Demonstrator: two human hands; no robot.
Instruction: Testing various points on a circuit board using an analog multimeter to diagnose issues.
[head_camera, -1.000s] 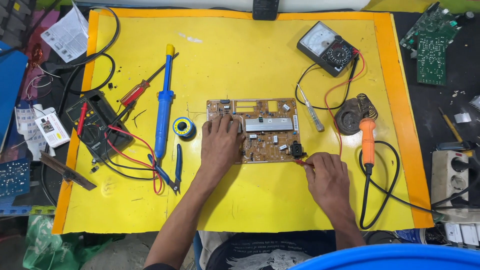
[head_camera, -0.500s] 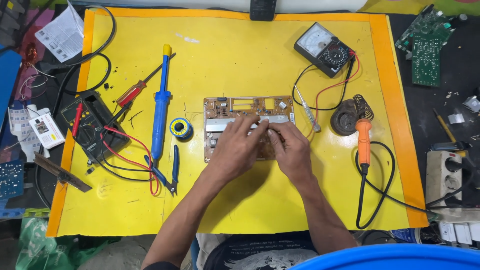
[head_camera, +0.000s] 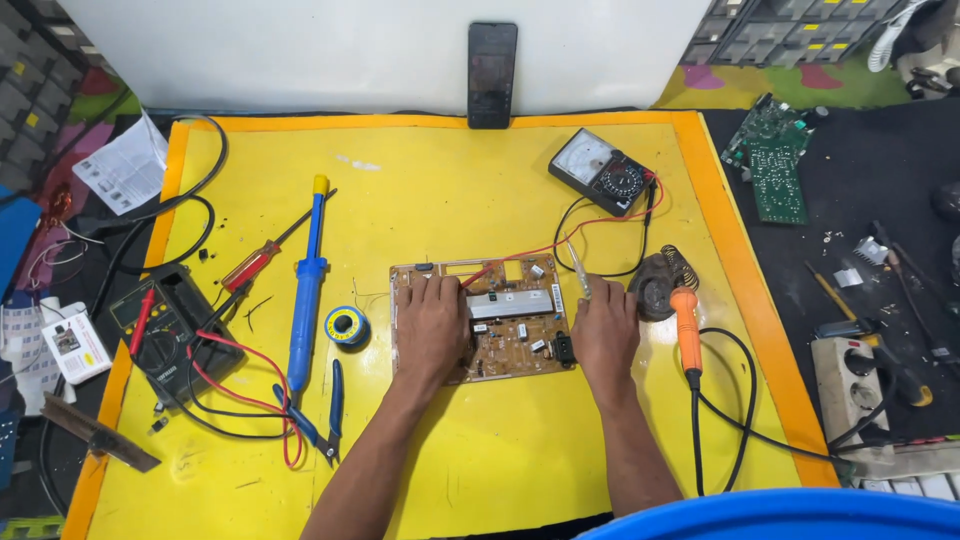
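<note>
Brown circuit board (head_camera: 510, 325) lying on yellow mat (head_camera: 450, 200); left hand (head_camera: 432, 330) pressing flat on it, right hand (head_camera: 603, 330) gripping its right edge.

A yellow mat (head_camera: 450, 200) covers the table. On it lie a brown circuit board (head_camera: 505, 325), a blue pump tool (head_camera: 308, 285), a solder roll (head_camera: 346, 326) and two meters.

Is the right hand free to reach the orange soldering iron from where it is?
Probably yes: the right hand rests at the circuit board's right edge, and the orange soldering iron lies just beside it with nothing between.
</note>
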